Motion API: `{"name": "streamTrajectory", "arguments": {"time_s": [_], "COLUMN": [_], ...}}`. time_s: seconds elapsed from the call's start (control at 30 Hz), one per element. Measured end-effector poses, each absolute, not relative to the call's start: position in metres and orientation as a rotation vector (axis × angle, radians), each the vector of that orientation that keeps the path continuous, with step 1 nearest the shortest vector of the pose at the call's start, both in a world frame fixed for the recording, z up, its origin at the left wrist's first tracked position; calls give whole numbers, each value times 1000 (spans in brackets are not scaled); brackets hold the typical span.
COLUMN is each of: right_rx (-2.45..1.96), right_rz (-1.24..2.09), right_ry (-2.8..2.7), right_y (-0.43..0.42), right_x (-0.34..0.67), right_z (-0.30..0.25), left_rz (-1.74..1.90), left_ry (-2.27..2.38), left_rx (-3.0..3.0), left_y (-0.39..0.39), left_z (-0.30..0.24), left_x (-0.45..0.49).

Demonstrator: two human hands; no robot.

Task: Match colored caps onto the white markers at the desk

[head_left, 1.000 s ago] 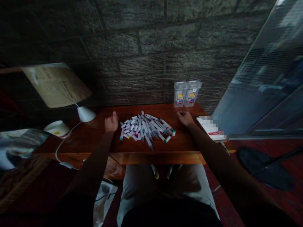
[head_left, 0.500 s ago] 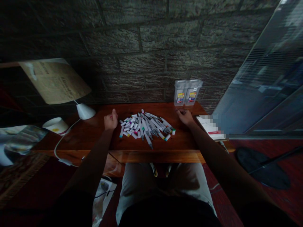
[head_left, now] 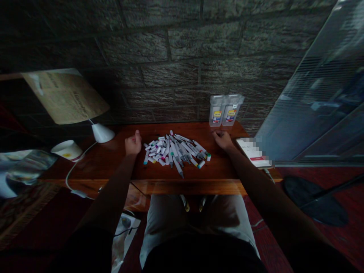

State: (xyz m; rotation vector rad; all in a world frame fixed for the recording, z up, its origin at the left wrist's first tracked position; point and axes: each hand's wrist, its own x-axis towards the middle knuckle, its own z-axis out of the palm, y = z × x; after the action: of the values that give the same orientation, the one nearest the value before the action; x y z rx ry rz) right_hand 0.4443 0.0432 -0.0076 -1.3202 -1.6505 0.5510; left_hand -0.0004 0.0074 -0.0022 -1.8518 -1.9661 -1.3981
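Note:
A heap of several white marker pens [head_left: 174, 151] with coloured caps lies in the middle of a reddish wooden table [head_left: 113, 163]. My left hand [head_left: 133, 144] rests on the table just left of the heap, curled into a loose fist with the thumb up. My right hand [head_left: 222, 138] rests to the right of the heap, fingers curled under, close to two clear plastic marker boxes [head_left: 225, 110] that stand against the stone wall. Nothing shows in either hand.
A white desk lamp base [head_left: 101, 132] with a tilted paper shade [head_left: 66, 97] stands at the left, its cable trailing off the table edge. A white cup [head_left: 66, 150] sits further left. A white booklet [head_left: 253, 152] lies at the table's right end. A glass panel rises on the right.
The view has shifted slightly downward. Both hands have stayed beside the heap of markers.

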Motion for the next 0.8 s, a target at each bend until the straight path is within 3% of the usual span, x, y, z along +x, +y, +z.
{"name": "streamTrajectory", "arguments": {"time_s": [0.8], "right_rx": [-1299], "right_rz": [531], "right_ry": [-1647], "right_y": [48], "right_x": [445], "right_z": [-13], "left_rz": [-1406], "left_ry": [-1980], "left_rx": [-1807], "left_y": [7], "left_z": [-1], "left_x": [1]}}
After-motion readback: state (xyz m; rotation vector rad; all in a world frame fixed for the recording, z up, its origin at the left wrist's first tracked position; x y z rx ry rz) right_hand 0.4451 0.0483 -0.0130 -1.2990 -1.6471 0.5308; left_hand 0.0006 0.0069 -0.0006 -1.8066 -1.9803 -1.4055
